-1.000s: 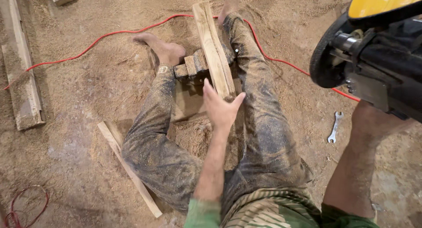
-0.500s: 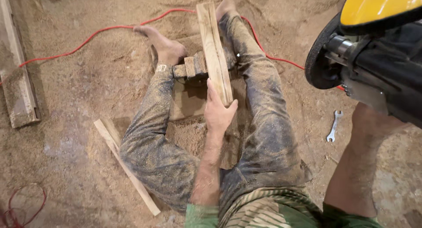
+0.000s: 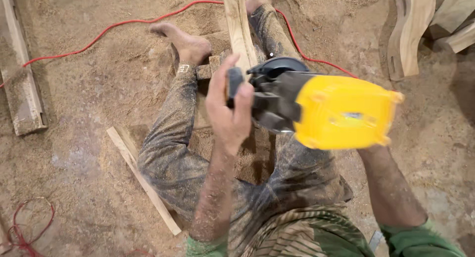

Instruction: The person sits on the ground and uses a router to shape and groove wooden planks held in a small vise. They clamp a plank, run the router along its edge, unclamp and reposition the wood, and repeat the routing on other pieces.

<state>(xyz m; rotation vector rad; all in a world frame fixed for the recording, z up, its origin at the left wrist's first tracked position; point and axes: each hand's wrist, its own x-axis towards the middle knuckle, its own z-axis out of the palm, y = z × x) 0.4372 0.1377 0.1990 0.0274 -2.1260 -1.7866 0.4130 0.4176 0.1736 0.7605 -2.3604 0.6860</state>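
While the person sits on the sawdust floor w/ legs spread, the left hand has its grip closed round the dark side handle of a power saw, fingers wrapped over the front. The saw's yellow body sits just right of that grip, black guard between them. The right hand is hidden under the yellow body; only the forearm shows below it, so can't tell how that grip stands. A wood plank runs away from the left grip, lengthwise between the legs, its near end behind the hand & saw; a bare foot lies just left of it. A red cable curves across the floor beyond the grip. A thin wood strip lies left of the left arm, by the thigh. Curved wood pieces lie well off to the right
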